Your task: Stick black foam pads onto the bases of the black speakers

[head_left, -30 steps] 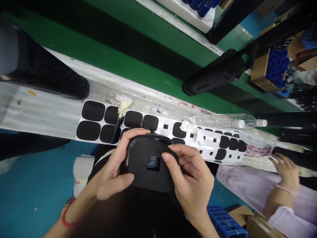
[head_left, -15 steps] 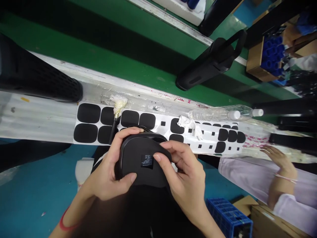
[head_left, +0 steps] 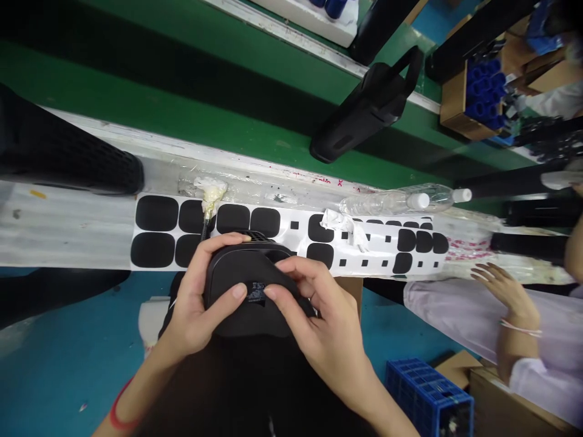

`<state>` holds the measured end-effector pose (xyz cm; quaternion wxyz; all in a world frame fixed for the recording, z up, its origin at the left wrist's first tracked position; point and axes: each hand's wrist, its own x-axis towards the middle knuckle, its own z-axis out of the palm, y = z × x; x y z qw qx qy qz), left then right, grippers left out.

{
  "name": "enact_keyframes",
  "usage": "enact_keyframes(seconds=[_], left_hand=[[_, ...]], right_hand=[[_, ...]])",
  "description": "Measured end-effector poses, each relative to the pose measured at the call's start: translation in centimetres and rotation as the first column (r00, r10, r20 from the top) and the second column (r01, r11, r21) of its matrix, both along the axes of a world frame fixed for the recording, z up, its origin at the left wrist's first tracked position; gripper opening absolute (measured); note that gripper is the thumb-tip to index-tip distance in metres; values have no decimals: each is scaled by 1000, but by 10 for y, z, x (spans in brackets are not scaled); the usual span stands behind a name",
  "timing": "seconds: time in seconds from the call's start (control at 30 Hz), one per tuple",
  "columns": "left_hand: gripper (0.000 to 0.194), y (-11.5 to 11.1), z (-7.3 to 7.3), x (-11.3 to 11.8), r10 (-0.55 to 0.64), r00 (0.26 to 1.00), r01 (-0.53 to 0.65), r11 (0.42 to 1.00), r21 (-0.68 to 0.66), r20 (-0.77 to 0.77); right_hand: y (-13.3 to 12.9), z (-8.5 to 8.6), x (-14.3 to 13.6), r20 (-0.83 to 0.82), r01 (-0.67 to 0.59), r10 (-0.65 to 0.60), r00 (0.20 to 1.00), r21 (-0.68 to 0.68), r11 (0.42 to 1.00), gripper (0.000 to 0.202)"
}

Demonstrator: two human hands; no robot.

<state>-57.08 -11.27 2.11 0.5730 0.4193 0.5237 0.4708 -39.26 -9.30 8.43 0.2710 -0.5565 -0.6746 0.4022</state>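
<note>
My left hand point(head_left: 194, 309) grips the rounded end of a black device point(head_left: 246, 247) from its left side. Its thumb presses on a thin black rounded pad point(head_left: 268, 320) that lies over this end face. A square cut-out in the pad leaves a small printed label point(head_left: 255, 291) showing, partly covered between my thumbs. My right hand point(head_left: 325, 309) pinches the pad's right part between thumb and fingers, and that edge stands bent up from the face. The device's body is mostly hidden beneath.
A sheet of black pads point(head_left: 157, 212) lies on the bench ledge, with a glue-smeared brush point(head_left: 209, 197) across it. Crumpled white paper point(head_left: 346, 226) and clear bottles point(head_left: 387, 202) are farther right. Black devices stand on the green belt point(head_left: 255, 121). A co-worker's hand point(head_left: 505, 291) rests at right.
My left thumb has moved up and inward across the pad to the label's edge. My right hand keeps its pinch on the raised part. The whole view has shifted slightly.
</note>
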Motion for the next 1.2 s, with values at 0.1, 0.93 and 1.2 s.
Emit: enact_keyframes(seconds=[0.1, 0.93, 1.2], left_hand=[[39, 2, 4, 3, 29, 1000, -29, 999, -21, -1], [38, 5, 3, 7, 68, 998, -68, 997, -19, -6], [37, 3, 4, 9, 57, 998, -57, 998, 2, -25]], right_hand=[[-1, 1, 1, 17, -27, 26, 999, 3, 1000, 24], [4, 14, -3, 253, -12, 9, 968, 10, 1000, 28], [9, 18, -4, 351, -91, 47, 935, 109, 990, 19]])
